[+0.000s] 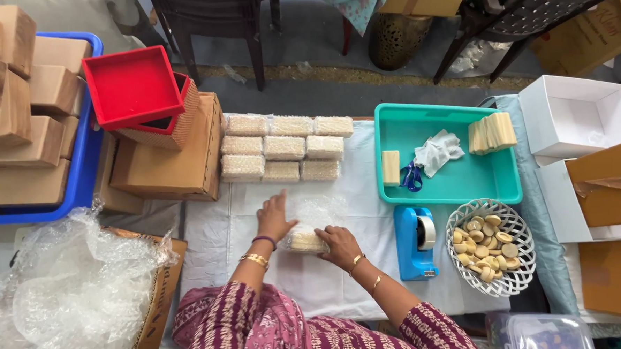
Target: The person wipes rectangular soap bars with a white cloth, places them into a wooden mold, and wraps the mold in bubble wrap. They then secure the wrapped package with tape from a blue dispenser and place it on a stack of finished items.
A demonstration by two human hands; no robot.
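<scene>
We're looking straight down, and our left hand (275, 219) lies flat with fingers spread on a sheet of bubble wrap (319, 212), while our right hand (339, 244) curls over a small pale bar (305, 242) half-bundled in that wrap, fingers pressed down on it at the middle of the white-covered surface (343, 278). Up at twelve o'clock, a block of wrapped bars (285, 148) already sits in neat rows, nine by our count, so a good share looks finished. Over at two o'clock the teal tray (450, 182) holds one loose bare bar (390, 167), a row of bare bars on edge (491, 132), blue scissors (412, 177) and a crumpled white cloth (436, 151), so we judge plenty remains to be wrapped. The blue tape dispenser (416, 241) waits at three o'clock beside the white basket of round pieces (492, 247). At nine o'clock a heap of bubble wrap (64, 297) spills off the frame. We can't tell how far this bundle is folded; our hands cover its edges, and whether any tape is on it is hidden.
</scene>
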